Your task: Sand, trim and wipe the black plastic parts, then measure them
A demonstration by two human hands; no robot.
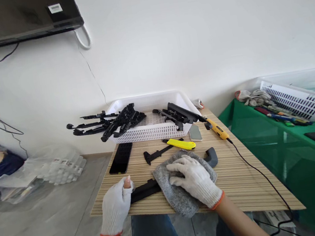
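Note:
My left hand, in a white knit glove with the thumb tip bare, is closed around the left end of a long black plastic part at the table's front edge. My gloved right hand presses a grey cloth down over this part, fingers curled onto the fabric. The cloth hides the part's middle. A dark grey curved end sticks out beyond the cloth; whether it belongs to the same part I cannot tell. Behind the cloth lie a yellow utility knife and a black caliper.
A white basket at the back carries several black plastic parts. A black phone lies at left. On the right is a yellow corded tool, its cable trailing over the table's edge. A green-covered table stands beyond.

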